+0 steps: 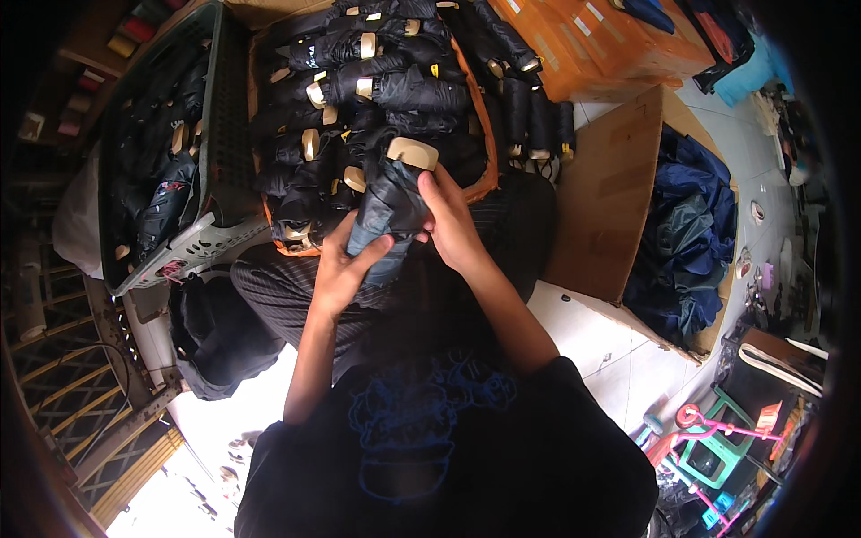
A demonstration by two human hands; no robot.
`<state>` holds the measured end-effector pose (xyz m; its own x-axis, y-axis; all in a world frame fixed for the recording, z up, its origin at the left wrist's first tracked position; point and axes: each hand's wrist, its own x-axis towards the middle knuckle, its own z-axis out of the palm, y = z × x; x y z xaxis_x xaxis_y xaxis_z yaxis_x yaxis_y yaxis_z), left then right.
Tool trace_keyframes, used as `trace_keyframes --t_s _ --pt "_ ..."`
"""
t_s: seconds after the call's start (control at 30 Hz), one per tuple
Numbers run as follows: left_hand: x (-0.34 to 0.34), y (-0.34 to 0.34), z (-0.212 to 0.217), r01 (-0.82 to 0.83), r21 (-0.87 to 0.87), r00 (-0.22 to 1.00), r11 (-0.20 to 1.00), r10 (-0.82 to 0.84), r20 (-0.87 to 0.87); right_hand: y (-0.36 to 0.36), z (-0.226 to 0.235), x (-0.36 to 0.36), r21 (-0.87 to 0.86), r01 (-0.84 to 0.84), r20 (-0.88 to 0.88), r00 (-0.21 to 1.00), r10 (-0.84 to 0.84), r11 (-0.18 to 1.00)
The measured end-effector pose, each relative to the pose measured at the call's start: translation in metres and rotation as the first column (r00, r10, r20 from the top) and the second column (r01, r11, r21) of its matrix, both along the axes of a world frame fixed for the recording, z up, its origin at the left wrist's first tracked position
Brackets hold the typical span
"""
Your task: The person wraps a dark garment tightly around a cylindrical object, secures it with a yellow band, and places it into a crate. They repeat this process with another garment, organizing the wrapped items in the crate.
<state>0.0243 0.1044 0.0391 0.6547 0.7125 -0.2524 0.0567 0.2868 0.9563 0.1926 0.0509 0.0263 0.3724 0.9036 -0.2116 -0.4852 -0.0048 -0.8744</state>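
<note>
A dark folded umbrella point(380, 215) with a cream handle is held up in front of me, its handle end pointing away. My left hand point(343, 269) is wrapped round its lower part, with the thumb lying across the cloth. Around its upper right side closes my right hand point(450, 224), the thumb close below the cream handle. Just beyond my hands, an orange-edged box point(490, 134) is packed with rows of similar black folded umbrellas point(417, 91) with cream handles.
At the left stands a dark plastic basket point(224, 117) holding more folded umbrellas. An open cardboard box point(603, 215) with dark blue cloth point(686, 233) is at the right. Orange wrapped parcels point(610, 45) lie at the far right. A green stool point(717, 439) stands at the lower right.
</note>
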Motion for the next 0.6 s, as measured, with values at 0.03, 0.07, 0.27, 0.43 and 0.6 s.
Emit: trace_keyframes --t_s 0.03,0.07,0.27,0.43,0.6 --pt "-0.001 0.000 0.000 0.014 -0.114 0.999 0.993 -0.010 0.035 -0.001 -0.003 0.002 0.008 -0.011 -0.036 0.999 0.011 1.000" --pt "-0.002 0.000 0.000 0.029 -0.224 0.998 0.974 -0.014 0.068 -0.001 -0.003 0.003 0.018 -0.023 -0.075 0.997 0.025 1.000" --pt "0.007 -0.001 -0.005 -0.096 0.231 0.992 0.968 0.073 0.107 -0.003 -0.006 0.001 -0.039 -0.037 -0.002 0.999 0.037 0.999" --pt "0.005 0.004 0.006 0.014 0.427 1.000 0.904 -0.018 0.003 -0.003 -0.005 -0.007 -0.133 -0.026 -0.092 0.996 0.014 0.991" --pt "0.005 0.003 -0.009 -0.063 0.335 0.998 0.940 0.069 -0.008 -0.007 -0.012 -0.008 -0.135 -0.034 -0.153 0.988 0.013 0.990"
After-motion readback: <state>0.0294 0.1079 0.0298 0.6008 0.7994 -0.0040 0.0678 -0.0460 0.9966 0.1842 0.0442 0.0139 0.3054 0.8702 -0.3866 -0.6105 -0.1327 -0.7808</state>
